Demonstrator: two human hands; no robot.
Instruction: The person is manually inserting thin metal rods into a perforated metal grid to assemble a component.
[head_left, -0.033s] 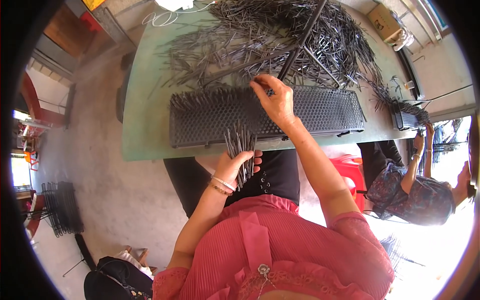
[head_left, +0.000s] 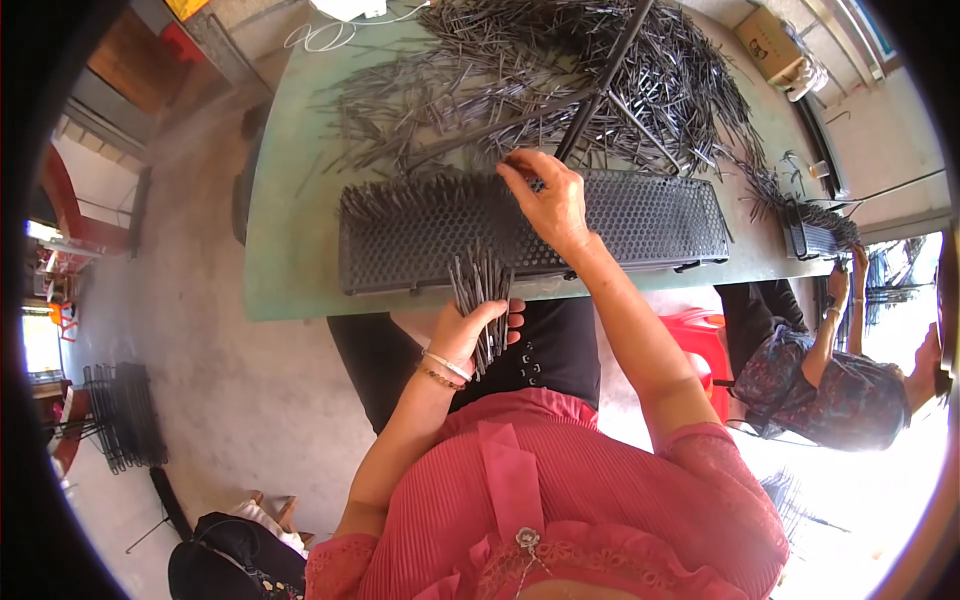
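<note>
My left hand (head_left: 468,328) is closed around a bundle of thin dark sticks (head_left: 482,275), held upright just in front of the table edge. Beyond it lies a long black tray (head_left: 650,225) with a honeycomb of round holes. Short dark sticks (head_left: 400,198) stand in rows along the far left part of the tray. Over the tray's far middle, my right hand (head_left: 555,205) has its thumb and fingertips brought together at the end of those rows. What it pinches is too small and dark to make out.
A large heap of loose dark sticks (head_left: 680,110) covers the far part of the green tabletop (head_left: 290,240). Dark bars (head_left: 600,90) rise over the heap. At right, another person (head_left: 825,375) works at a similar tray (head_left: 815,235). A red stool (head_left: 700,350) stands under the table.
</note>
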